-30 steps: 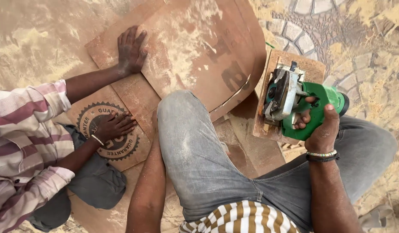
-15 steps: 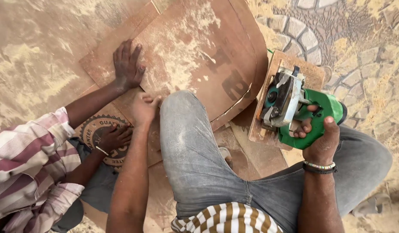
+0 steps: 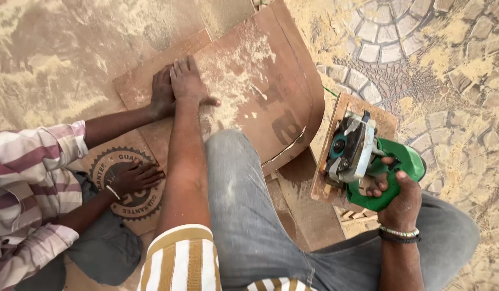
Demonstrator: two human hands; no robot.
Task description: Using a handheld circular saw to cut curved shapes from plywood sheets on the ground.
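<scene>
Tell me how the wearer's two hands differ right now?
The left hand lies flat, palm down, on the plywood sheet, beside a co-worker's hand; the right hand is curled around the green handle of the circular saw. The left arm reaches far forward past the knee; the right stays close to the body. Only the right wrist shows bracelets. Both are bare.

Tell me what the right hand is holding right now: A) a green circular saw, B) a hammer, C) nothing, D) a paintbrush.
A: the right hand grips the handle of the green circular saw, which rests on a small wooden board beside the curved brown panel.
</scene>
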